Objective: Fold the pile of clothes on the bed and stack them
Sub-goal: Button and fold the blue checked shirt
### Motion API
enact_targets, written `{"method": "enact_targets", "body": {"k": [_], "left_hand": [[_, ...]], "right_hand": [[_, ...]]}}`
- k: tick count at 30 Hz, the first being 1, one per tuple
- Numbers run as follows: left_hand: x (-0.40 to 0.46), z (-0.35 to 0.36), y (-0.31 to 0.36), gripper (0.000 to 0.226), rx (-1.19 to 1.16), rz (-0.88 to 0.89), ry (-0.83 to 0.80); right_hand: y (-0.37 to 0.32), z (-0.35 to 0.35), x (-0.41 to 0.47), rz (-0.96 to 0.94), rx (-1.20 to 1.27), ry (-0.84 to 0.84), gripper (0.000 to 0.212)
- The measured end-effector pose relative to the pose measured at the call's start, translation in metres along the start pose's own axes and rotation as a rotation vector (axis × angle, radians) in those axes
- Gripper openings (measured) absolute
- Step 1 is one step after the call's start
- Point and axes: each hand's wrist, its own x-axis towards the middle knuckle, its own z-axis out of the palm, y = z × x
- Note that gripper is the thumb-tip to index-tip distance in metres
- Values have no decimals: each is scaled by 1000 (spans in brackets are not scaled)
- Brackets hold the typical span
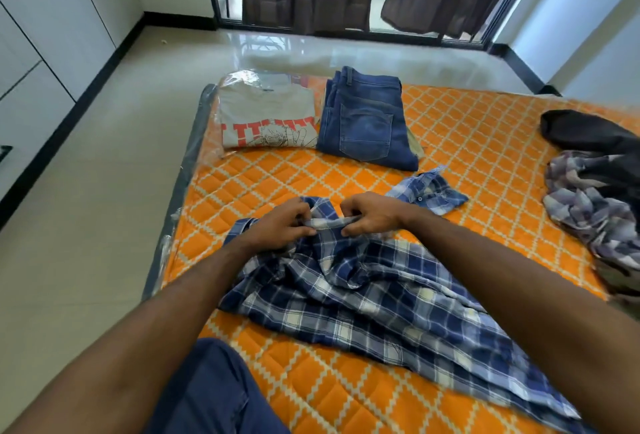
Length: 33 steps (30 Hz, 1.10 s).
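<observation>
Pinching the collar of the blue plaid shirt (363, 281) at frame centre, left hand (280, 222) and right hand (370, 213) grip it (folded jeans (367, 121) lie above).

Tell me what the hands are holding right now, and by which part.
Both the left hand and the right hand pinch the blue plaid shirt at what looks like its collar band, near the shirt's far edge; the rest lies rumpled on the bed.

Quilted cloth mattress (450, 128) — glossy tiled floor (104, 225)
</observation>
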Motion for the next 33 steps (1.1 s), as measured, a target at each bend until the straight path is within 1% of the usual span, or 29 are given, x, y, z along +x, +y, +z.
{"method": "enact_targets", "body": {"k": [2, 4, 6, 8, 10, 11, 12, 14, 16, 18, 20, 21, 23, 24, 26, 28, 30, 31, 32, 33], "left_hand": [[-11, -6, -3, 21, -6, 20, -34], [-21, -13, -4, 20, 38, -9, -62], [-27, -18, -3, 20, 57, -40, -65], [-30, -22, 0, 21, 47, -69, -52], [-31, -21, 4, 18, 64, -96, -49], [-31, -19, 4, 17, 81, -112, -47], [-29, -17, 4, 19, 101, -128, -44], [-25, -13, 7, 22, 151, -167, -33], [-20, -8, 12, 21, 183, -194, -6], [-17, -7, 16, 21, 193, -209, 16], [-18, -6, 19, 22, 193, -172, -16], [-18, -6, 20, 26, 183, -151, -59], [-22, -6, 24, 30, 182, -109, -153], [-23, -6, 25, 30, 228, -75, -186], [-24, -5, 27, 28, 380, 11, -207], [-23, -4, 26, 18, 423, 27, -148], [-20, -3, 23, 8, 422, -31, -46], [-18, -4, 22, 5, 443, -81, -25], [-16, -6, 21, 4, 474, -128, -31], [-13, -6, 21, 5, 513, -166, -64]], "right_hand": [[0, -1, -2, 48, -87, -128, 34], [1, -2, -8, 171, -167, -277, 40], [4, -10, -21, 315, -213, -382, 50], [12, -17, -35, 428, -233, -444, 53], [24, -25, -53, 504, -277, -466, 58], [29, -30, -61, 538, -261, -475, 60], [36, -35, -71, 569, -215, -483, 59], [46, -47, -95, 622, -25, -505, 51], [48, -58, -127, 688, 290, -506, 46], [48, -63, -150, 676, 543, -496, 38], [47, -64, -167, 618, 669, -446, 29], [47, -63, -172, 588, 705, -404, 29], [44, -60, -176, 540, 757, -321, 37], [44, -58, -176, 527, 774, -289, 40], [46, -52, -175, 534, 791, -229, 45], [49, -50, -173, 577, 764, -216, 46], [48, -49, -175, 653, 656, -297, 40], [48, -48, -176, 695, 566, -366, 35], [49, -47, -175, 734, 471, -445, 35], [53, -45, -177, 767, 387, -513, 39]]}}
